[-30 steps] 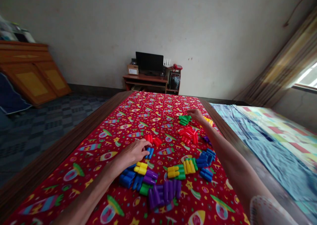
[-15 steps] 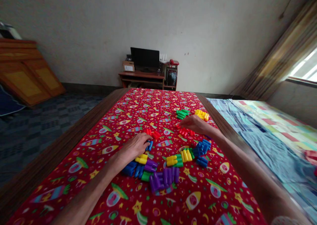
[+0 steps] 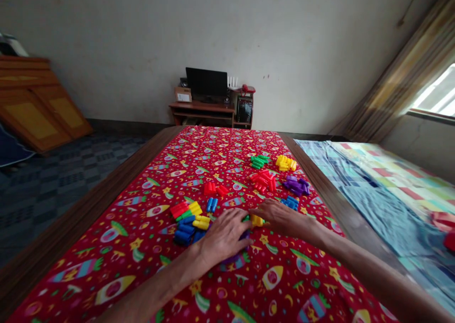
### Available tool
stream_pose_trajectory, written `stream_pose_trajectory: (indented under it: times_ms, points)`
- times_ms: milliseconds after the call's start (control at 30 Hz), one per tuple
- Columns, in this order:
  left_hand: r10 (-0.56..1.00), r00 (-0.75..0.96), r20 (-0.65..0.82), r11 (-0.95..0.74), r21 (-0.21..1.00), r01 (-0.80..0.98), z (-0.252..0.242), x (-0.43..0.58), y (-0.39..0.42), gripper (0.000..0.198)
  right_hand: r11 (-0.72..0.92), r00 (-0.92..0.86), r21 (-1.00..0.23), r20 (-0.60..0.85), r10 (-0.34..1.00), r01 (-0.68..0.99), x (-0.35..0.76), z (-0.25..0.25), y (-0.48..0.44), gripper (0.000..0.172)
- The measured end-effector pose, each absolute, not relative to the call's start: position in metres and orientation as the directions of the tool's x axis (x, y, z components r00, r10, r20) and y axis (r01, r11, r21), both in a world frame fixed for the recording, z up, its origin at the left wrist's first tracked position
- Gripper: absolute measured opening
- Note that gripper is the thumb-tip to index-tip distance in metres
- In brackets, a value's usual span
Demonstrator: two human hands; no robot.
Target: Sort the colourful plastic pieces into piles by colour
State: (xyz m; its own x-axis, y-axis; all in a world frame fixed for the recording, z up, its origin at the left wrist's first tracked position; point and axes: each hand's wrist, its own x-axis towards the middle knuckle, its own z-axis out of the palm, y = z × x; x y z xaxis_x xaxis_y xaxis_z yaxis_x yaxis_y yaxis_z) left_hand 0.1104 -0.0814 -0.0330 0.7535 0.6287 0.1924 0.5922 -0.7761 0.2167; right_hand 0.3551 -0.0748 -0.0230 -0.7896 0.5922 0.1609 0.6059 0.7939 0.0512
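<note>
Plastic building blocks in several colours lie on the red printed cloth. My left hand point(image 3: 225, 233) is curled down over purple blocks point(image 3: 245, 240) near the middle, its fingertips beside a green block point(image 3: 246, 217). With its fingers bent, my right hand point(image 3: 277, 215) closes on a yellow block point(image 3: 256, 221) next to that green one; the exact grip is partly hidden. Left of my left hand sits a cluster of blue blocks point(image 3: 184, 233), with a yellow block point(image 3: 201, 222) beside it. A separate blue block point(image 3: 212, 205) lies just beyond.
Green point(image 3: 259, 161), yellow point(image 3: 286, 163), red point(image 3: 263, 180), purple point(image 3: 296, 185) and blue point(image 3: 290, 202) piles lie on the right side. Red blocks point(image 3: 210, 189) lie farther left. A bed point(image 3: 384, 190) adjoins the table's right edge; a monitor point(image 3: 206, 84) stands beyond.
My right hand has come from the red pile back toward the middle. My left hand has moved right, off the blue block and onto the purple blocks.
</note>
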Motion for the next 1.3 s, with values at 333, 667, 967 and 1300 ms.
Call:
stream_pose_trajectory:
  times_ms: [333, 667, 967, 1300]
  points:
    - [0.817, 0.548, 0.179, -0.577, 0.275, 0.769, -0.024, 0.077, -0.035, 0.028, 0.724, -0.666, -0.217, 0.288, 0.688, 0.654, 0.326, 0.008, -0.014, 0.056]
    - [0.83, 0.382, 0.406, -0.553, 0.514, 0.656, -0.022, 0.078, -0.02, 0.053, 0.297, -0.284, -0.048, 0.188, 0.94, 0.954, 0.353, 0.042, 0.09, 0.03]
    - [0.88, 0.34, 0.33, -0.47, 0.702, 0.535, -0.013, 0.072, -0.016, 0.046, 0.381, -0.379, 0.004, 0.121, 0.917, 0.924, 0.34, 0.044, 0.133, 0.018]
    - [0.971, 0.234, 0.048, -0.057, 0.998, 0.032, -0.029, 0.062, 0.0, 0.075, 0.77, -0.73, -0.387, 0.281, 0.623, 0.508, 0.283, 0.051, 0.041, 0.027]
